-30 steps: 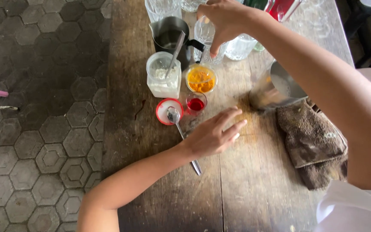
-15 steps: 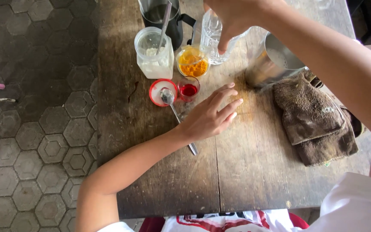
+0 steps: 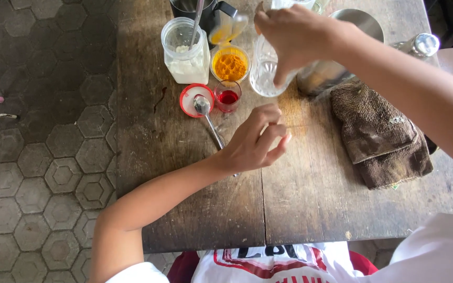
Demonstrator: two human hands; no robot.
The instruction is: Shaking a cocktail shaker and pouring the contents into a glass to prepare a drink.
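We see our right hand point(image 3: 294, 39) at about one o'clock over the table, fingers clamped around a clear plastic bottle point(image 3: 266, 71) that hangs tilted just above the wood. Our left hand point(image 3: 255, 144) rests near the centre, fingers loosely curled with nothing clamped between them, lying over the handle of a metal spoon point(image 3: 208, 118). The spoon's bowl sits in a red lid point(image 3: 189, 99) at eleven o'clock from that hand. Just beside the lid stands a small glass of red liquid point(image 3: 228, 97), and beyond it a cup of orange powder point(image 3: 230, 65) and a clear jar of white powder point(image 3: 185, 52).

The wooden table point(image 3: 310, 199) is dark, worn and stained, built of wide planks with a seam running toward six o'clock. A brown cloth point(image 3: 381, 136) lies crumpled at three o'clock. At nine o'clock the floor point(image 3: 38, 157) is grey hexagonal paving.
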